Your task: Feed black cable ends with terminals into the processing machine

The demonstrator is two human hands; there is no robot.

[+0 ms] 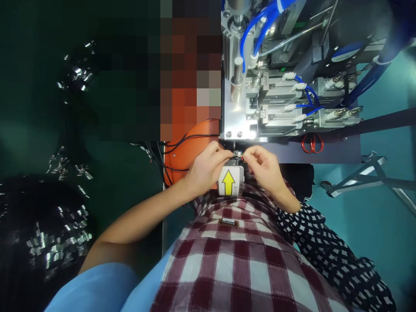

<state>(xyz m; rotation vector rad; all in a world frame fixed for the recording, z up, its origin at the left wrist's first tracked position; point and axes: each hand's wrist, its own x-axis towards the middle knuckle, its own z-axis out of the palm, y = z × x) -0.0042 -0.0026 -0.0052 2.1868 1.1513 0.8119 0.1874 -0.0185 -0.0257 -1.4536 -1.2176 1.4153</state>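
Note:
My left hand [209, 167] is closed in a pinch at the machine's front edge, thumb and forefinger on a small metal connector [236, 154]. A thin black cable [175, 168] runs over the orange surface toward that hand. Close on the other side, my right hand [263, 169] also pinches, its fingertips meeting the connector's right end. A tiny spot of red shows there, and what lies between those fingers is too small to name. Just below the hands sits a white box with a yellow arrow label [228, 182].
A machine with metal cylinders [279, 112] and blue air hoses [253, 34] stands ahead to the right. Red-handled scissors [312, 144] lie on its dark base. Bundles of black cables with metal ends [58, 242] are at left, beside the orange surface [195, 151].

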